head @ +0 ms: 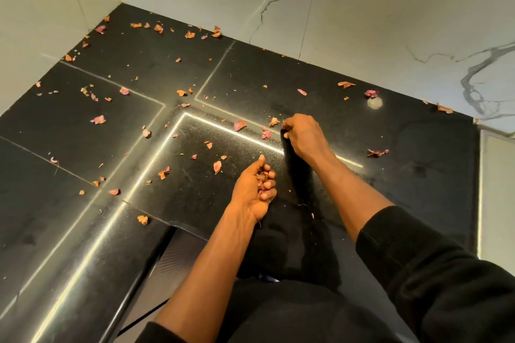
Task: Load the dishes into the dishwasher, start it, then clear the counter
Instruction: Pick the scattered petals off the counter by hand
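The left grip (257,186), curled around peels (262,177), may spill them if tilted. The right grip (303,135), clenched on a dark cloth (296,168), could sweep scraps (217,167) off the surface (418,147).

Right hand (303,136): fingertips curl out of sight under the knuckles around a dark cloth (296,172); toward the wrist the cloth merges with the black counter (418,164), outline not resolvable. Left hand (255,192): curled fingers cover most of the pink scraps (261,179) in the palm, count not readable; specks (172,135) left of it too small to identify. Right sleeve (432,273) cut off at the bottom and right edges of view; 1 pale round spot (374,103) beyond the right hand, nature unclear.
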